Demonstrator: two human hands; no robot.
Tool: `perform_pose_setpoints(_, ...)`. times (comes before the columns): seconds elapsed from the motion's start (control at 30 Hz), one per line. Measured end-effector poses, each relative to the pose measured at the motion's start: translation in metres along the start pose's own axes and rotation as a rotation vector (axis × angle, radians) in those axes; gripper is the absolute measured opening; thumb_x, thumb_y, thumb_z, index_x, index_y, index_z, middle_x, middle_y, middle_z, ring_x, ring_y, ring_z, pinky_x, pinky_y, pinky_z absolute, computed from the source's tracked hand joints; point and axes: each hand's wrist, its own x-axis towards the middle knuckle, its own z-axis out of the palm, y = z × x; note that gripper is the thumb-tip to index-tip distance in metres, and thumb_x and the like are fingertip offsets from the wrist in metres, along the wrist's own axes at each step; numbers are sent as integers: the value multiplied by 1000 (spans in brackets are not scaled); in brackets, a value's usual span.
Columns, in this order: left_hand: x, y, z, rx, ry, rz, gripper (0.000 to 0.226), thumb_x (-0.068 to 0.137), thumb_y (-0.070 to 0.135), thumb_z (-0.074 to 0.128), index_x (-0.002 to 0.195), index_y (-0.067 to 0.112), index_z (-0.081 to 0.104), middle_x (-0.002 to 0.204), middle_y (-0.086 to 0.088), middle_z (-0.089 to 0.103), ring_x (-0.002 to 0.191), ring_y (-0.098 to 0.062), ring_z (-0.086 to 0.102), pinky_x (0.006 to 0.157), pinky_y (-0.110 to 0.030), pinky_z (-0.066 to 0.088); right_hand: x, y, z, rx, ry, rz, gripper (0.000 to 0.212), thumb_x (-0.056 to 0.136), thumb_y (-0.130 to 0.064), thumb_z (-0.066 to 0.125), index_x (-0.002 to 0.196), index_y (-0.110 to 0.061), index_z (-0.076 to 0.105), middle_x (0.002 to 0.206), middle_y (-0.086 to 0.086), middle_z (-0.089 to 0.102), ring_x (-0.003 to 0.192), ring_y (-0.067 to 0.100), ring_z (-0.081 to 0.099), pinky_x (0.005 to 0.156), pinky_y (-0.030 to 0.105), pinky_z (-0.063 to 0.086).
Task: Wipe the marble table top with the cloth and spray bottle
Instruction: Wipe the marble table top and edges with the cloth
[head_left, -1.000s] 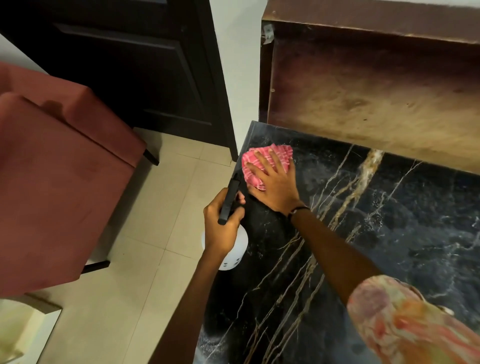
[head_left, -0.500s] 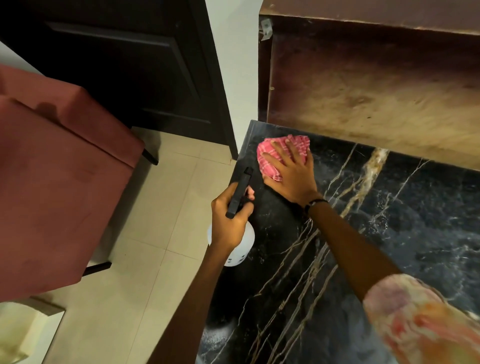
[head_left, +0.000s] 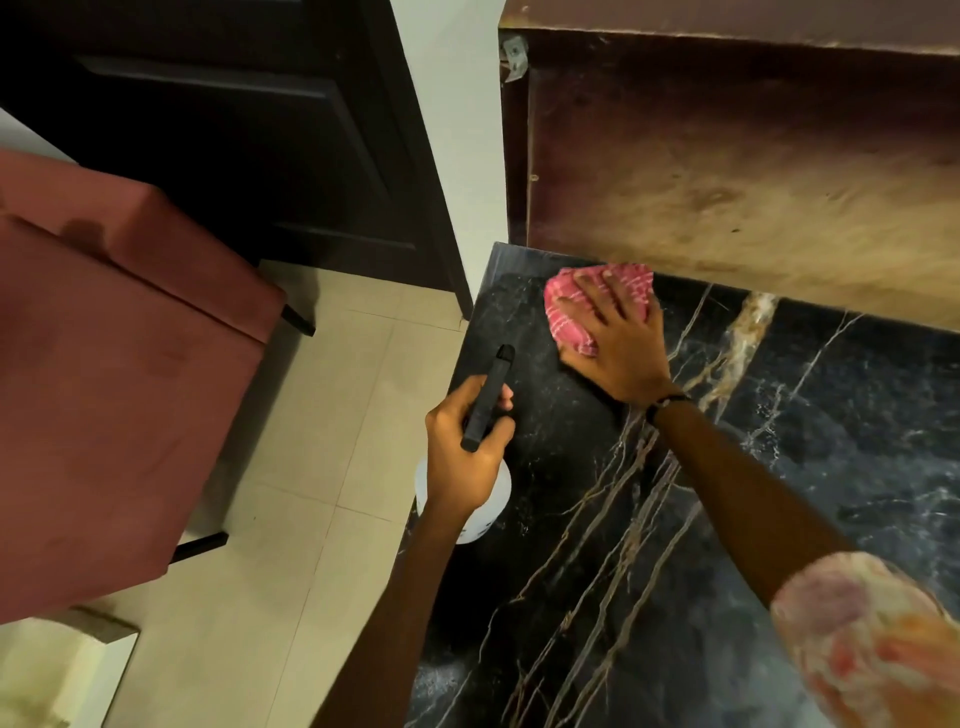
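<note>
The black marble table top with gold and white veins fills the lower right. My right hand presses flat on a bunched pink cloth near the table's far left corner, fingers spread over it. My left hand grips a white spray bottle with a black nozzle head, held at the table's left edge, nozzle pointing toward the far corner. Most of the bottle's body is hidden under my hand.
A brown wooden panel rises along the table's far edge. A red upholstered chair stands left on the beige tiled floor. A dark door and a white wall strip are behind.
My right hand has slid the pink cloth to the right and toward the far edge of the table. My left hand with the spray bottle has shifted slightly right along with it.
</note>
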Motion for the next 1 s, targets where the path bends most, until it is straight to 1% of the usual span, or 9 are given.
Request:
perform_pose_setpoints(0.17, 1, -2, -2, -18, -14, -39, 23, 71, 21, 55, 89, 9, 64, 78, -3, 63, 57, -10, 52, 59, -19, 40, 42, -30, 0, 64, -30, 122, 69, 79, -65, 36, 138, -31, 47, 152, 5, 38, 140, 38, 31, 102, 73, 19)
perform_pose_setpoints(0.33, 2, -2, -3, -60, -22, -65, 17, 71, 15, 55, 86, 11, 63, 76, -2, 61, 51, -7, 50, 54, -15, 37, 5, -33, 8, 19, 7, -119, 68, 82, -65, 38, 139, -28, 48, 150, 7, 40, 140, 37, 31, 104, 71, 23)
perform_pose_setpoints(0.43, 3, -4, -3, -76, -33, -67, 17, 72, 16, 56, 87, 11, 63, 77, -3, 61, 53, -7, 51, 55, -14, 38, -35, -3, 5, 1, 35, -135, 69, 83, -66, 36, 143, -32, 38, 155, 4, 33, 143, 33, 24, 107, 67, 21)
perform_pose_setpoints(0.57, 3, -5, -3, -71, -47, -60, 20, 72, 22, 57, 87, 10, 63, 78, -5, 61, 54, -9, 50, 57, -15, 39, -41, 37, -7, 6, 10, 101, 73, 82, -71, 31, 146, -34, 34, 157, 3, 28, 144, 32, 22, 104, 71, 23)
perform_pose_setpoints(0.7, 3, -6, -3, -55, -63, -58, 21, 73, 23, 57, 88, 10, 63, 78, -3, 61, 55, -9, 51, 58, -16, 39, 5, 19, -11, 63, -51, 352, 82, 77, -74, 15, 150, -37, 23, 161, 0, 13, 147, 35, 7, 106, 72, 8)
perform_pose_setpoints(0.77, 3, -7, -4, -67, -80, -56, 21, 73, 22, 57, 88, 9, 63, 78, -3, 61, 55, -9, 50, 58, -17, 38, 18, 0, -11, 61, -77, 321, 78, 82, -72, 25, 150, -35, 23, 162, 2, 10, 147, 36, 5, 106, 73, 6)
perform_pose_setpoints(0.83, 3, -8, -5, -69, -93, -49, 21, 72, 22, 56, 88, 9, 63, 78, -3, 61, 55, -9, 50, 58, -17, 38, 14, -16, -6, 28, -80, 204, 72, 86, -67, 35, 149, -31, 30, 161, 6, 15, 147, 37, 10, 106, 75, 11)
perform_pose_setpoints(0.93, 5, -8, -5, -64, -116, -41, 22, 72, 23, 56, 87, 8, 63, 77, -3, 60, 53, -9, 51, 57, -16, 39, -23, -27, 1, -4, -48, 58, 71, 86, -67, 27, 145, -30, 38, 157, 7, 27, 145, 35, 20, 106, 72, 19)
perform_pose_setpoints(1.0, 6, -9, -6, -67, -121, -42, 22, 73, 23, 56, 87, 7, 63, 76, -2, 60, 53, -9, 51, 58, -17, 39, -54, -13, 4, -11, -32, 35, 69, 88, -69, 26, 146, -33, 36, 157, 5, 28, 145, 33, 21, 106, 69, 22)
